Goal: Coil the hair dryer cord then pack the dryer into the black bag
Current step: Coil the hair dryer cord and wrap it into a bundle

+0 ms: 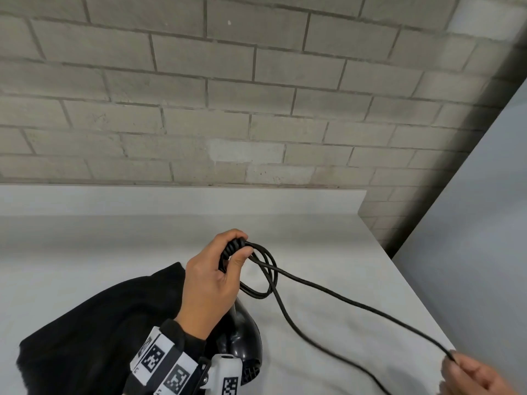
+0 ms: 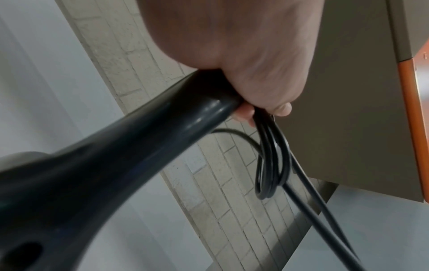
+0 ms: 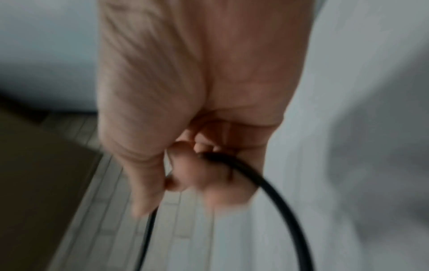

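My left hand (image 1: 212, 277) grips the handle end of the black hair dryer (image 1: 245, 337), whose body hangs below the wrist, and also holds a few small loops of the black cord (image 1: 263, 277) against the handle. The left wrist view shows the handle (image 2: 144, 133) in my fist with the cord loops (image 2: 271, 165) dangling beside it. From the loops the cord (image 1: 356, 303) runs right to my right hand (image 1: 479, 377) at the bottom right corner, which pinches it. In the blurred right wrist view the fingers (image 3: 209, 176) curl round the cord (image 3: 278, 198). The black bag (image 1: 94, 326) lies crumpled on the table, left of the dryer.
The white table (image 1: 328, 243) ends at a back edge below a grey brick wall (image 1: 228, 95). Its right edge runs diagonally near my right hand. A pale panel (image 1: 484, 212) stands to the right of the table.
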The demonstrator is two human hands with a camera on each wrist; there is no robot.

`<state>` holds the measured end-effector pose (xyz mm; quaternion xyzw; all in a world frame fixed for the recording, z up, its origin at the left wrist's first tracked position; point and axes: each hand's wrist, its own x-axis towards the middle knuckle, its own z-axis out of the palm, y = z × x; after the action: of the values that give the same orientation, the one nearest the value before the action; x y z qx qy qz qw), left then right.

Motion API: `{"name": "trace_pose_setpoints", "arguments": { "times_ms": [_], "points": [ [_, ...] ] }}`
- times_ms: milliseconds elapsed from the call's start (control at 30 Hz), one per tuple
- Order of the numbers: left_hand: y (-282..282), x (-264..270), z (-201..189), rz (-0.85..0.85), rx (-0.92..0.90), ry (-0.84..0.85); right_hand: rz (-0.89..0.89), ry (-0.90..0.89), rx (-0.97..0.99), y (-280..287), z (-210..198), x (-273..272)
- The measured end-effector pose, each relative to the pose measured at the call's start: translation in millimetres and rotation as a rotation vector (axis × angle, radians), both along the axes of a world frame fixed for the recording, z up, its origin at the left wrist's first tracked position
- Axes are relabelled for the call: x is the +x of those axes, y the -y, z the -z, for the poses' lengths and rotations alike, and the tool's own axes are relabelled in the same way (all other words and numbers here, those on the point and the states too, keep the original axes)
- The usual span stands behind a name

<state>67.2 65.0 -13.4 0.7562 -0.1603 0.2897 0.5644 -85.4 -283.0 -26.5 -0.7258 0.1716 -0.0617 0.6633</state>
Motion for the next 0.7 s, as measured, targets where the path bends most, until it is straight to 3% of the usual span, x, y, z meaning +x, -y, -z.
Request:
{"name": "trace_pose_setpoints", "arguments": {
  "times_ms": [67, 167, 233, 300, 367, 400, 433, 467, 533, 700],
  "points": [
    [1, 1, 1, 0.004, 0.001, -0.01, -0.001, -0.158, -0.125, 7, -5, 1],
    [0, 1, 2, 0.007, 0.012, -0.011, 0.044, -0.29, -0.13, 32, 36, 3],
    [1, 1, 1, 0.002, 0.02, -0.014, 0.151, -0.242, -0.156, 39, 38, 7],
    [2, 2, 1, -0.009, 0.024, -0.02, 0.437, -0.115, -0.24, 34, 29, 22],
    [2, 2, 1, -0.022, 0.029, -0.013, 0.301, -0.398, -0.06, 11, 12, 32],
    [2, 1, 1, -0.027, 0.037, -0.006, 0.244, -0.43, -0.039, -3, 6, 31],
    [2, 1, 1, -0.03, 0.044, -0.002, 0.214, -0.361, -0.037, -15, -1, 32],
    [2, 0, 0, -0.033, 0.046, -0.002, 0.145, -0.172, -0.143, -28, -9, 30],
    [2, 0, 0, -0.034, 0.048, -0.001, -0.064, 0.133, -0.468, -70, -29, 23],
    [5, 0, -1, -0.055, 0.079, 0.021, -0.307, 0.372, -0.42, -168, -34, 36]
  ]
}}
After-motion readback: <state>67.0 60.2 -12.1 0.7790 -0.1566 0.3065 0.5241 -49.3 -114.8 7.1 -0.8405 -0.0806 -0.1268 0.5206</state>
